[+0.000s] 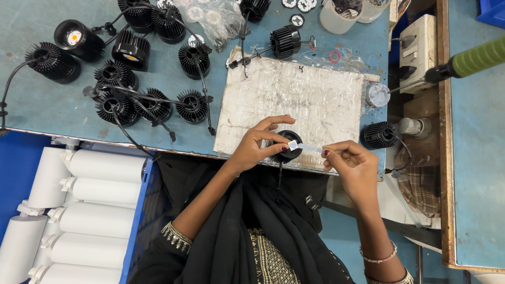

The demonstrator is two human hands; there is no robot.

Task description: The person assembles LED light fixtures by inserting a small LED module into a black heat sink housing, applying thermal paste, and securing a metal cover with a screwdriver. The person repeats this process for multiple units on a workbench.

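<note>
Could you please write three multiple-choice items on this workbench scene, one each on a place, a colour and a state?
1. Where do the white cylindrical housings lie?
A. on the white wrapped board
B. in the blue bin at lower left
C. beside the green-handled tool

2. What colour are the finned round heat sinks grouped on the blue bench top?
A. black
B. red
C. white

3. How is the small black round part kept?
A. lying untouched
B. gripped by the right hand alone
C. held by the left hand while the right hand pinches a thin clear strip leading to it

Answers: 1 B, they are stacked in the bin; 2 A, all appear black; 3 C, each hand's fingers show this.
</note>
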